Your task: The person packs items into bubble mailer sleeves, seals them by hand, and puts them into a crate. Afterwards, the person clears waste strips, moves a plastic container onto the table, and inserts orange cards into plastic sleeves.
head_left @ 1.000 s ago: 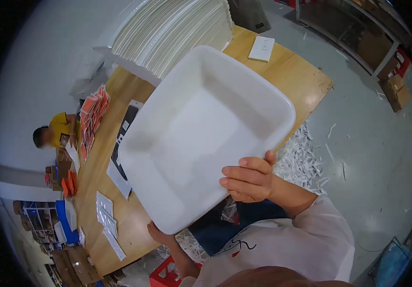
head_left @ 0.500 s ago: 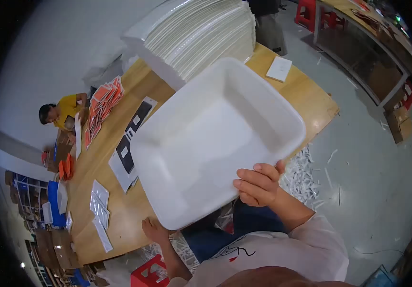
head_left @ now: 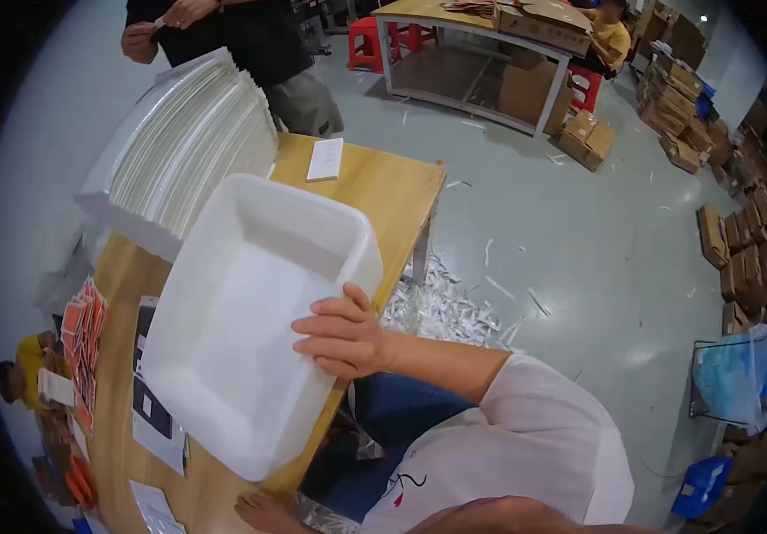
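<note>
A deep white plastic tub (head_left: 254,303) with rounded corners faces up over the wooden table (head_left: 401,196), and its inside holds nothing. My right hand (head_left: 348,336) grips the tub's near right rim, fingers reaching over to the inner side. Low in the view, my left hand (head_left: 263,514) lies on the table edge beside the tub's near corner, apart from it. It appears to hold nothing, its fingers only partly visible. Beyond the tub rises a tall stack of white sheets (head_left: 192,133). Black-and-white printed sheets (head_left: 156,427) lie partly hidden along the tub's left side.
A small white stack of cards (head_left: 325,160) lies at the far table end. Orange packets (head_left: 85,347) are piled at left near a person in yellow (head_left: 32,369). Another person in black (head_left: 232,40) stands behind the stack. Paper shreds (head_left: 446,303) cover the floor at right.
My view has swung to the right, so more floor and cardboard boxes show. My right hand keeps its hold on the tub rim; the left hand stays by the table edge.
</note>
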The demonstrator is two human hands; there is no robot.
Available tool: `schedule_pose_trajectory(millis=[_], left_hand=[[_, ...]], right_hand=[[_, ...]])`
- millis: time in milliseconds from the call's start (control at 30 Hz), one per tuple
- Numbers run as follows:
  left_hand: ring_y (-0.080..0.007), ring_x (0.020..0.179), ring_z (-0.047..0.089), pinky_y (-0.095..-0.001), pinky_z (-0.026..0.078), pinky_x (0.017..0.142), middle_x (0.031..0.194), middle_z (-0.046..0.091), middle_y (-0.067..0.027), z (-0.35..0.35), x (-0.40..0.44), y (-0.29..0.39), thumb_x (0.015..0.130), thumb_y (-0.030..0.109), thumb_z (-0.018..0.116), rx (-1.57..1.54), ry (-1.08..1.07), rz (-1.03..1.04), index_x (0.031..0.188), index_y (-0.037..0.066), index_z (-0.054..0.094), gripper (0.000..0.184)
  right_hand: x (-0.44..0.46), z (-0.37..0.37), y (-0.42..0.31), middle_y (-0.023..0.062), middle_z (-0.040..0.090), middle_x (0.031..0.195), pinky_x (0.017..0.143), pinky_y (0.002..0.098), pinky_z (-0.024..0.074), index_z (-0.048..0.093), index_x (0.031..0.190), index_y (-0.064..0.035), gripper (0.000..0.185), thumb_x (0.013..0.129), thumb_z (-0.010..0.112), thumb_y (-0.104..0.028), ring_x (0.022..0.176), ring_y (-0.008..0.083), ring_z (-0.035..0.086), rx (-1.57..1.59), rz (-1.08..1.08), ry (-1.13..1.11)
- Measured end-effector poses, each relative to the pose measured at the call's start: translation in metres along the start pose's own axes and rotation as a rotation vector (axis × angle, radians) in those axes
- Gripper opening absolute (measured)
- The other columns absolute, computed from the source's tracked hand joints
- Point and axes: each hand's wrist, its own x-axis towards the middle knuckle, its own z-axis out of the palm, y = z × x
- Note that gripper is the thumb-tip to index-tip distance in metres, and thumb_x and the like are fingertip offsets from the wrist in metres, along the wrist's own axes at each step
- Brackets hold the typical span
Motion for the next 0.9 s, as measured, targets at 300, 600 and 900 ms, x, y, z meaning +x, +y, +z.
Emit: schedule_pose_trajectory(millis=[300,600,900], left_hand=[[-0.0377,0.1,0.057,-0.0423,0.045,0.09,0.107,0.062,-0.0214,0.026,-0.011,-0.033,0.087,0.019,0.056,0.032,0.279,0.364,0.097,-0.003,0.063,0.025],[-0.0322,0.095,0.056,-0.0401,0.044,0.086,0.103,0.06,-0.012,-0.026,-0.017,0.023,0.069,0.011,0.064,-0.204,0.366,0.132,0.092,0.006,0.063,0.023],[-0.0331,0.099,0.052,-0.0417,0.04,0.09,0.104,0.057,-0.012,-0.008,-0.015,0.028,0.07,0.017,0.061,-0.168,0.469,0.038,0.089,0.004,0.062,0.024]], right_hand=[[0.003,0.0,-0.005,0.0044,0.062,0.114,0.111,0.0426,0.0187,0.067,0.097,-0.0103,0.025,0.074,0.06,-0.012,0.11,0.0247,0.051,-0.092,0.021,0.001],[0.005,-0.006,-0.013,0.011,0.058,0.12,0.109,0.0462,0.0222,0.062,0.11,-0.0068,0.03,0.085,0.046,-0.009,0.116,0.0295,0.048,-0.142,0.017,-0.071],[0.002,-0.008,-0.004,0.0089,0.059,0.122,0.111,0.0458,0.0223,0.062,0.113,-0.0074,0.028,0.094,0.042,-0.012,0.122,0.0286,0.046,-0.192,-0.005,-0.087]])
